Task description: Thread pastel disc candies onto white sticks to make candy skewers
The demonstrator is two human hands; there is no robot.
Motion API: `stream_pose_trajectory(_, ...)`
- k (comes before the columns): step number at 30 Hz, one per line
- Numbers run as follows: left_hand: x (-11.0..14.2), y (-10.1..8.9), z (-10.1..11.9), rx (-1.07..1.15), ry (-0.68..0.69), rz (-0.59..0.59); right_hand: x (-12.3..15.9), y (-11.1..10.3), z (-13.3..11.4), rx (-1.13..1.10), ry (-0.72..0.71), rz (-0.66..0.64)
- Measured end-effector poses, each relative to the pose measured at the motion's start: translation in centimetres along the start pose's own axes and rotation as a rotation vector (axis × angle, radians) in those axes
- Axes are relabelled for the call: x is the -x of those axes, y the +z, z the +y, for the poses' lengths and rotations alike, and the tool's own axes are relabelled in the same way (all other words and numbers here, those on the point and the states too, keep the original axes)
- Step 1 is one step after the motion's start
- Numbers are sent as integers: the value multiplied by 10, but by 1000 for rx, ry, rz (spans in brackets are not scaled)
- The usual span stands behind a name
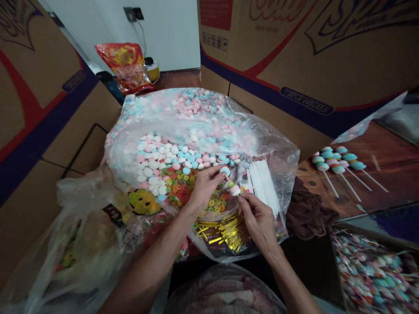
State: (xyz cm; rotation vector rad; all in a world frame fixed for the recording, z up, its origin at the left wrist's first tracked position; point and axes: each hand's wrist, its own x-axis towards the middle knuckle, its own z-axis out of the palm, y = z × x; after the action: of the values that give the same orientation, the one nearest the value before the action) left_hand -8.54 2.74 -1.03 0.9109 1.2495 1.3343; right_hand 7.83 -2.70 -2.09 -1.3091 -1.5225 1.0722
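My left hand (204,186) pinches a pale blue-and-white marshmallow (225,170) at the top end of a candy skewer. Pink-and-white and green-yellow pieces (234,189) are threaded lower on it. Just below them, the fingers of my right hand (258,216) are closed on the skewer's lower end, whose stick is mostly hidden. Beneath the hands lie loose pink, white and blue marshmallows (157,161) and colourful gummy rings (180,187) in a clear plastic bag (281,152). White sticks (263,185) are bundled to the right, with gold twist ties (225,231) nearer me.
Finished-looking candy skewers (340,163) lie on the brown table (307,176) at right, beside a dark brown cloth (307,209). A box of wrapped candies (373,270) stands lower right. Large cartons (262,65) rise behind and at left. A red snack bag (126,65) stands at the back.
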Motion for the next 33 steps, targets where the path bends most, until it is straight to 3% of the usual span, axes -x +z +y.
stream_pose_trajectory(10,6,-3,-6,153,-53,-67,-3,-1,-8,31,6,2)
stream_pose_trajectory(16,6,-6,-6,0,0,-20,-3,-2,-5,75,22,-9)
stream_pose_trajectory(19,7,-5,-6,-174,112,1,-3,-5,-4,109,14,-36)
stream_pose_trajectory(25,12,0,-5,-557,486,47,-5,-6,-10,189,13,-58)
stream_pose_trajectory(33,21,5,-7,-669,557,87,-6,14,-15,61,51,23)
